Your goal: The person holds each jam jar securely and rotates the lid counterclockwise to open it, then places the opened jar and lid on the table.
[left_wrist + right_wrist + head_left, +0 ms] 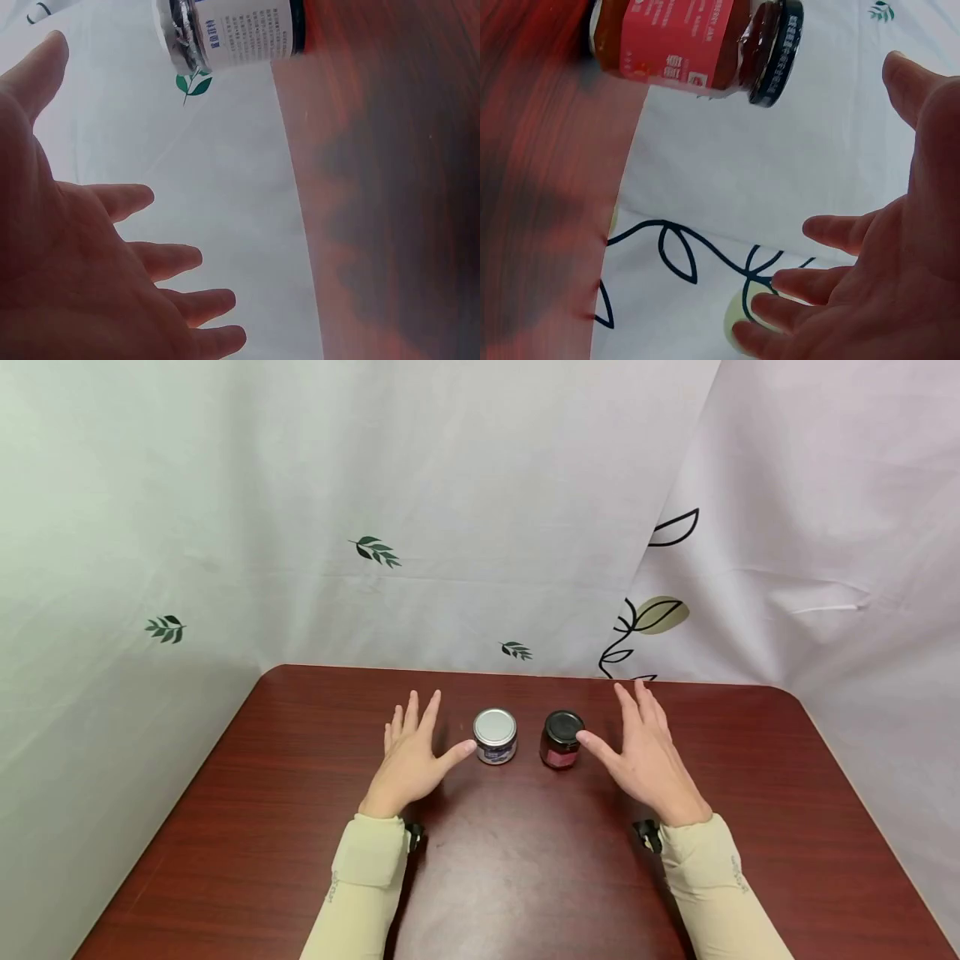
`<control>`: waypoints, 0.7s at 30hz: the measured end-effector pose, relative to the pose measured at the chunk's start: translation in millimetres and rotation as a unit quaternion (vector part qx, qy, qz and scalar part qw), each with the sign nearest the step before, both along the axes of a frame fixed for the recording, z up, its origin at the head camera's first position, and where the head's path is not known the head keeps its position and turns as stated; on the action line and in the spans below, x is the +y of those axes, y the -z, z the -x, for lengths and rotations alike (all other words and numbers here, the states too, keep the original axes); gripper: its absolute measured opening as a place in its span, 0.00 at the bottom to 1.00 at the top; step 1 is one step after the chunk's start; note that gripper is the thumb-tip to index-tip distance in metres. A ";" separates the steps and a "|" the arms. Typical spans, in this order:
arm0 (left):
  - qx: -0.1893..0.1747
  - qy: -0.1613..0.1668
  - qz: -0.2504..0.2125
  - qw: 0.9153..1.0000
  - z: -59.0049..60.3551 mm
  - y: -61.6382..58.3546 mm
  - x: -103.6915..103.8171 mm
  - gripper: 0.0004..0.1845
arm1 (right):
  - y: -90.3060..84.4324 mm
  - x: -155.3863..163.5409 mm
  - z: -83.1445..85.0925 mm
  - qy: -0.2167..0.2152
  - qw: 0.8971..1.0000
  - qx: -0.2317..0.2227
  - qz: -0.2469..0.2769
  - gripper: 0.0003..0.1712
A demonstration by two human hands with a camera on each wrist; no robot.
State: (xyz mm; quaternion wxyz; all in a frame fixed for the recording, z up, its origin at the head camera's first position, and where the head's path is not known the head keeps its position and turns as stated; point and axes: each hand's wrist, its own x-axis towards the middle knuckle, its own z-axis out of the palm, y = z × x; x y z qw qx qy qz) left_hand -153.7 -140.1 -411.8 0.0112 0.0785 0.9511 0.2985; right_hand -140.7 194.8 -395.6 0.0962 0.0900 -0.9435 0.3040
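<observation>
Two small jars stand side by side on the dark red table (525,877). The left jar (495,737) has a silver lid and a white and blue label (244,34). The right jar (561,739) has a black lid and a red label (682,41). My left hand (411,752) hovers open just left of the silver-lidded jar, thumb pointing at it and close to its side. My right hand (647,752) is open just right of the black-lidded jar, thumb near its lid. Neither hand holds anything. Fingers (172,259) are spread in both wrist views (832,229).
A white cloth backdrop (480,510) printed with leaves hangs right behind the table's far edge and along both sides. Bare tabletop stretches in front of the jars and to either side of my hands.
</observation>
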 end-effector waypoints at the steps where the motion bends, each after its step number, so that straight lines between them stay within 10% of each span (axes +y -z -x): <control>1: 0.001 0.002 0.000 1.000 0.1 0.6 0.9 0.54 | -0.3 -0.9 0.0 0.000 1.000 -0.004 0.002 0.54; 21: -0.007 0.025 -0.015 1.000 1.3 10.0 10.5 0.54 | -4.6 -19.6 -0.5 -0.024 1.000 -0.003 0.009 0.53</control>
